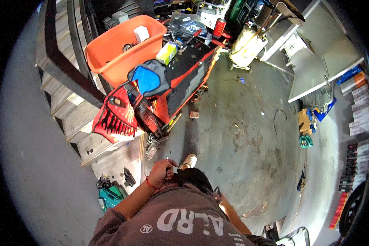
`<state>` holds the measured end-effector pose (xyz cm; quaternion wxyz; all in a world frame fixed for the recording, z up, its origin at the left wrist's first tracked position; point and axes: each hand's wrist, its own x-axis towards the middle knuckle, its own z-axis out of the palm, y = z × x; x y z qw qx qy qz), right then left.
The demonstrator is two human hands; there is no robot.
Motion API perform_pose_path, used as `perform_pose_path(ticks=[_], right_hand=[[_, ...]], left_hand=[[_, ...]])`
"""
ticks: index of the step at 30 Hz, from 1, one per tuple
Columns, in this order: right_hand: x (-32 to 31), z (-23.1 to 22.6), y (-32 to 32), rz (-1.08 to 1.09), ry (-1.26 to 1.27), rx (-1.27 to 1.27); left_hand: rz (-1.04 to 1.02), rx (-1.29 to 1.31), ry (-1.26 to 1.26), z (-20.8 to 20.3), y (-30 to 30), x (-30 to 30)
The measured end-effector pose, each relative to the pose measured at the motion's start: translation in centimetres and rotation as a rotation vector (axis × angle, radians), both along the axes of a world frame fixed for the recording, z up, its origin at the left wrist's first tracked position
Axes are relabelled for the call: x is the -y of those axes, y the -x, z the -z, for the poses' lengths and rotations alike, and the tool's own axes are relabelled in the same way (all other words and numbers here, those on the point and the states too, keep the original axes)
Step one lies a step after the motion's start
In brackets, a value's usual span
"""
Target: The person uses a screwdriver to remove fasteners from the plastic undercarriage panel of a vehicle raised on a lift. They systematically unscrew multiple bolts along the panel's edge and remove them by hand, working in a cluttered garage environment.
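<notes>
Black tool (129, 176), kind unclear, lies on a wood-look step at the near left, left of the left hand (164, 170) and apart from it. Left fingers curl inward at the waist; can't tell if they grip anything. Right hand (219, 198) sits low by the shirt, mostly hidden; can't tell its fingers' state, or whether they hold the dark item beside them. Hands look at rest close to the body. To handle the tool well, likely best to plant the feet first, grasp it round its body and avoid knocking the teal case (114, 194) just beside it. Loose metal parts (151, 148) at the step's edge could trip the white shoe (189, 160).

Farther out: red wrench roll (115, 117) spread by the stairs (74, 119). Worktop beyond, black with red edging (189, 61), is crowded: blue-and-black pad (146, 80), yellow box (166, 53), red can (219, 28). Orange tub (115, 74) stands to its left. Floor (242, 102) is grey, stained, scuffed. Far side: pale wheeled tank (245, 50). Right: white panels (313, 61), boxes along the wall.
</notes>
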<state>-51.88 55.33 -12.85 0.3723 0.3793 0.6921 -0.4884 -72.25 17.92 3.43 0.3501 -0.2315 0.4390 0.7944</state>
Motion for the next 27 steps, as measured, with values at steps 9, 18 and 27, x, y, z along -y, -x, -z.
perform_pose_path(ticks=[9, 18, 27], right_hand=[[-6.9, -10.0, 7.9, -0.494, 0.246, 0.091], [-9.8, -5.2, 25.5, -0.673, 0.071, -0.036], [-9.5, -7.0, 44.8, -0.442, 0.005, -0.277]], left_hand=[[0.095, -0.012, 0.115, -0.3, 11.3, -7.0], [0.190, -0.322, 0.121, 3.3, 26.3, -11.7], [-0.055, -0.041, 0.035, 0.8, 39.3, -10.4]])
